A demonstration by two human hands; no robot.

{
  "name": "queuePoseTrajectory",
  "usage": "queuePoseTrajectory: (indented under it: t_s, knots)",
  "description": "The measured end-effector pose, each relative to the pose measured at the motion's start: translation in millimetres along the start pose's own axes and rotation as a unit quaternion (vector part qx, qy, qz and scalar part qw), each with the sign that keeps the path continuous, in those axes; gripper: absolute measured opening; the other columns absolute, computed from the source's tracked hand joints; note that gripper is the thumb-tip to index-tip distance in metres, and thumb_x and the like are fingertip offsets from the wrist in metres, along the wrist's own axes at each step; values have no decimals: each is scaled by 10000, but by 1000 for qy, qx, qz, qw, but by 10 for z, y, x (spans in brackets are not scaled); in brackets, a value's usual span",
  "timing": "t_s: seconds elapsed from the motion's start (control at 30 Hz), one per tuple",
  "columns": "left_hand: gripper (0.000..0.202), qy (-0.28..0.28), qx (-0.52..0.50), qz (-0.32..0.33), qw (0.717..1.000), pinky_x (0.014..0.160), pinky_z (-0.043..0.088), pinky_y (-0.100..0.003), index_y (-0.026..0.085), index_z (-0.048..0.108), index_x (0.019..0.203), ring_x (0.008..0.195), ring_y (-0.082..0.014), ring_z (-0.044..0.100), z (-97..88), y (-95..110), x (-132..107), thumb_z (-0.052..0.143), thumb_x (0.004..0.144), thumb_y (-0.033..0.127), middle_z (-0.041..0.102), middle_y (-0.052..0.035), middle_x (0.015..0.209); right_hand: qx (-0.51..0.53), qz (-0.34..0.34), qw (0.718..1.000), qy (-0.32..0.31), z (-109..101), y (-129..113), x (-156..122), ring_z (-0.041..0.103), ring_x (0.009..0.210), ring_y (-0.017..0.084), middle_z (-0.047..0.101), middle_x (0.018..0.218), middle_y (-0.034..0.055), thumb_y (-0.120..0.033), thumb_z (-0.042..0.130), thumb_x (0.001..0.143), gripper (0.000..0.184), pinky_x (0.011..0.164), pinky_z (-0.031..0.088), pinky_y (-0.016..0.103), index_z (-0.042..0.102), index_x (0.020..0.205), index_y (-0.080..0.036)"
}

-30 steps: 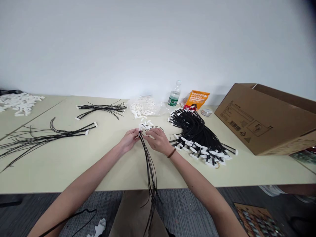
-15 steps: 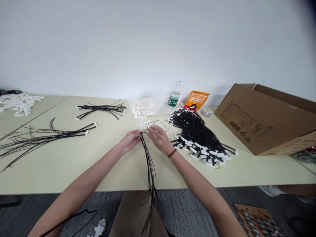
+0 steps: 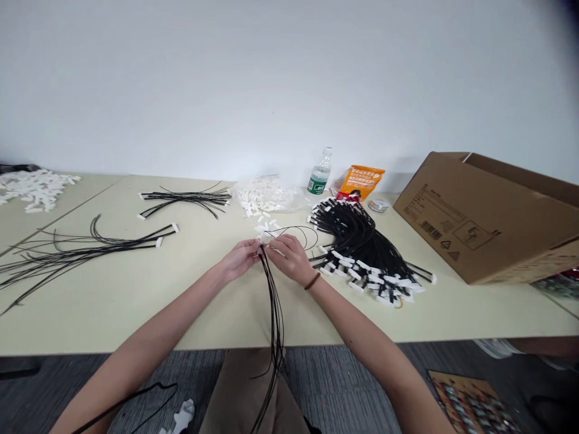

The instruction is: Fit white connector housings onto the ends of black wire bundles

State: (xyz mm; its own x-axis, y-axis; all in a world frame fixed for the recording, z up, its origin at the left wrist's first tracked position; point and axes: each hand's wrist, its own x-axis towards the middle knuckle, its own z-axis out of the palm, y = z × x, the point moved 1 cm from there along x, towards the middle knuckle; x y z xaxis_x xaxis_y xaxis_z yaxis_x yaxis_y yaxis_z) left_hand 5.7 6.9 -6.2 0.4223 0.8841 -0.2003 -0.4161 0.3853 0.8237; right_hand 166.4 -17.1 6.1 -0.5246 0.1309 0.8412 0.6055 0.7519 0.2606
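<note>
Hands (image 3: 289, 259) amid black connector wires (image 3: 357, 244)

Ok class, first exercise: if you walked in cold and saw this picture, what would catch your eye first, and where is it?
Most striking is the big fan of black wires with white connectors, heaped right of centre on the pale table. Beside it, mid-table, the left hand and right hand hold a bundle of black wires that hangs past the front edge. A large cardboard box dominates the far right.

Wire insulation (image 3: 275, 319) glossy black plastic; connectors (image 3: 346, 263) matt white plastic
</note>
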Motion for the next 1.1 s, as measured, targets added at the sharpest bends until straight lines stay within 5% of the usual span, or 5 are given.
queuePoseTrajectory:
  t_s: [0.4, 0.8, 1.1]
  knots:
    - [192, 5, -2, 4, 1000, 712, 417, -245, 74, 654, 736, 693, -103, 539, 7, -4, -8, 696, 672, 250, 614, -55, 713, 20, 0, 999, -42, 41, -4, -52, 534, 987, 145, 630, 953, 46, -117, 534, 840, 178, 876, 453, 336, 562, 1003, -185]
    - [187, -4, 5, 5, 1000, 724, 431, -247, 81, 657, 748, 697, -103, 543, -14, -26, 9, 695, 673, 248, 617, -55, 722, 19, -17, 1000, -16, 17, -12, -6, 537, 944, 148, 631, 933, 42, -92, 554, 816, 167, 874, 459, 328, 575, 966, -161]
    - [115, 71, -18, 36, 997, 646, 450, -211, 92, 619, 678, 615, -82, 523, 38, 95, -17, 626, 729, 195, 583, -34, 656, 20, 149, 989, -3, -6, 123, -33, 537, 960, 180, 575, 981, 90, -257, 568, 827, 281, 837, 489, 334, 503, 1090, -182]
